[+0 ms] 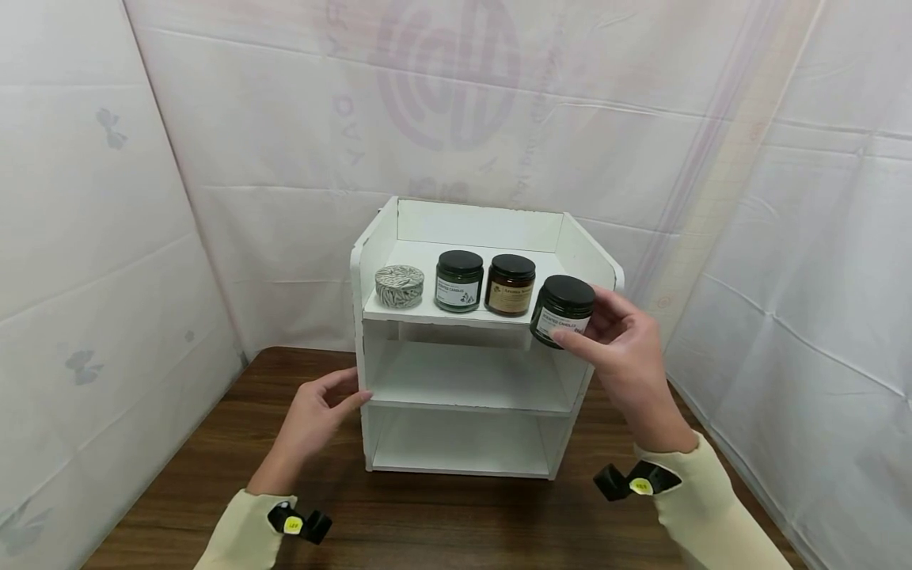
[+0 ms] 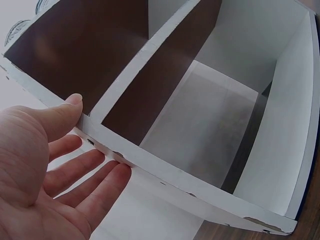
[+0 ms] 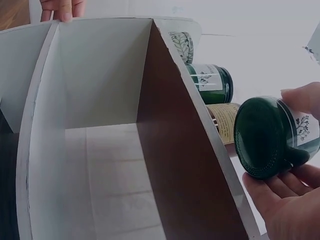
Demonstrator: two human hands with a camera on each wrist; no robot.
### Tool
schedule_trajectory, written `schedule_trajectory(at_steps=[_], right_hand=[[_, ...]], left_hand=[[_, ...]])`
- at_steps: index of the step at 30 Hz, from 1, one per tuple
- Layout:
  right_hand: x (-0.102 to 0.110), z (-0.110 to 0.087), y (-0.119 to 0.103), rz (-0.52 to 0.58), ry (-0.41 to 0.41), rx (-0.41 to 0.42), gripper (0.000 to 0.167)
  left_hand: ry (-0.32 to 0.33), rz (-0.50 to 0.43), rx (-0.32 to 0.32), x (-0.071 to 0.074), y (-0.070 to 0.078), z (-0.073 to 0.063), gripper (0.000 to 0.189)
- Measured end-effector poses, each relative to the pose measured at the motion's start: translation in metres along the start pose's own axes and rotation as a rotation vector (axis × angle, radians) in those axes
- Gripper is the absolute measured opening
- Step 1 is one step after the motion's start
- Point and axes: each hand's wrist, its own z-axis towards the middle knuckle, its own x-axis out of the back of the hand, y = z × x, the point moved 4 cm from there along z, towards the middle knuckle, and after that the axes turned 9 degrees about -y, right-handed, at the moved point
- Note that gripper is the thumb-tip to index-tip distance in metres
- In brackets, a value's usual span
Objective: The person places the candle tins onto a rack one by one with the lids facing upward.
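Note:
My right hand [image 1: 630,356] holds a dark green candle jar [image 1: 563,309] with a black lid and white label, thumb on its front. The jar is tilted, its base showing in the right wrist view, at the front right of the top shelf. On that shelf of the white shelf unit [image 1: 470,408] stand a leaf-patterned round tin [image 1: 399,286], a green candle jar [image 1: 459,281] and an amber candle jar [image 1: 510,285]. My left hand [image 1: 318,416] grips the unit's left side panel, thumb at the front edge and fingers along the outer face [image 2: 85,175].
The shelf unit stands on a dark wood table [image 1: 456,522], with two lower compartments below the top shelf. Its top has raised side and back walls. White cloth [image 1: 285,142] hangs behind and along both sides.

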Motion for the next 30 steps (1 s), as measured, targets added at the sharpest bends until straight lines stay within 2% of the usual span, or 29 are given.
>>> schedule_trajectory(at_steps=[4,18,30], right_hand=[[0.000,0.002,0.000,-0.029,0.009,-0.008,0.058],[-0.002,0.007,-0.003,-0.246,0.027,-0.055,0.062],[-0.001,0.015,-0.005,-0.407,0.000,-0.109,0.064]], left_hand=[[0.000,-0.004,0.006,0.000,0.001,0.000,0.050],[-0.003,-0.006,0.004,0.000,0.002,-0.001,0.051],[-0.006,-0.017,0.004,0.001,0.001,-0.001,0.052]])
